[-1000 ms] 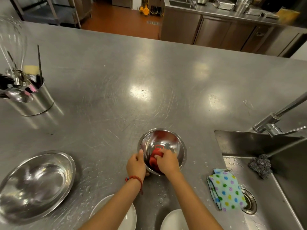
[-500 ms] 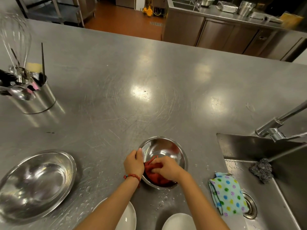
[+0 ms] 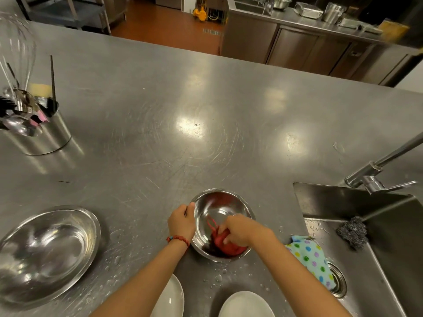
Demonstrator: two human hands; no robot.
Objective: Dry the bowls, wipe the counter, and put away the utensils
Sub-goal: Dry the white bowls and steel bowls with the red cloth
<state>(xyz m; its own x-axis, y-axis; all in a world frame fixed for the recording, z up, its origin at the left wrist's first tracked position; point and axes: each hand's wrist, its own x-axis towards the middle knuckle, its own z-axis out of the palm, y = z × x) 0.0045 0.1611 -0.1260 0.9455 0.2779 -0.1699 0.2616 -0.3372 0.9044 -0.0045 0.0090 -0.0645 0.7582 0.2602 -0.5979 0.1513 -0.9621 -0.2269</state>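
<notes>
Nearest me, at 6 o'clock, two white plates [image 3: 246,304] sit at the counter [image 3: 160,138] edge among water drops. Just beyond them is a small steel bowl [image 3: 219,202]. My left hand [image 3: 182,221] has its grip closed on the bowl's rim at 9 o'clock, thumb on the lip. My right hand [image 3: 238,229] reaches inside the bowl, its grip bunched around a red cloth [image 3: 225,245] pressed against the near inner wall.

At 8 o'clock, well apart from the small bowl, a large steel bowl [image 3: 49,250] rests on the counter, wet drops beside it.

At 4 o'clock a dotted cloth [image 3: 309,255] hangs over the sink [image 3: 320,197] edge beside the drain, with a steel scrubber [image 3: 352,232] just past it. The tap [image 3: 377,172] stands at 3 o'clock.

Farther off at 10 o'clock, a steel canister [image 3: 48,138] holds utensils, a whisk [image 3: 16,53] standing tallest.

At 12 o'clock, past the counter's far edge, lie a red floor and steel cabinets.
</notes>
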